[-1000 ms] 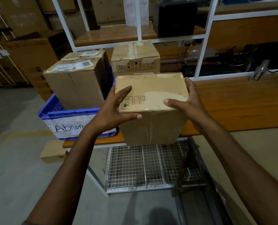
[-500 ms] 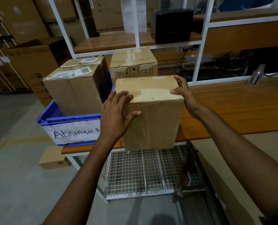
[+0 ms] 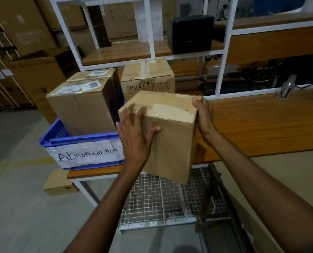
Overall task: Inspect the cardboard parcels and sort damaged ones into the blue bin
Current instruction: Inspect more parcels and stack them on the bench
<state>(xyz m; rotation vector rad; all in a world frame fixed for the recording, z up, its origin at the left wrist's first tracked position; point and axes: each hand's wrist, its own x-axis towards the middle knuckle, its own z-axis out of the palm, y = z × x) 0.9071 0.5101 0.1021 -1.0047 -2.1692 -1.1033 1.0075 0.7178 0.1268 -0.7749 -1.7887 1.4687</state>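
I hold a taped cardboard parcel tilted in the air over the front edge of the wooden table. My left hand presses flat on its left front corner, fingers spread toward the top and thumb on the front face. My right hand grips the right side, its fingers curled over the far top corner. The tape on the parcel's top looks wrinkled. To the left stands the blue bin, labelled "Abnormal Bin", with a large labelled box in it and another box behind that one.
A dented box stands on the table behind the parcel. A white shelf frame holds a black printer; a keyboard lies at the back. Under the table is a wire mesh shelf. A small box sits on the floor.
The parcel has turned and tilted, its front face now toward me. My left hand slid up to the left corner; my right hand shifted to the far top right corner.
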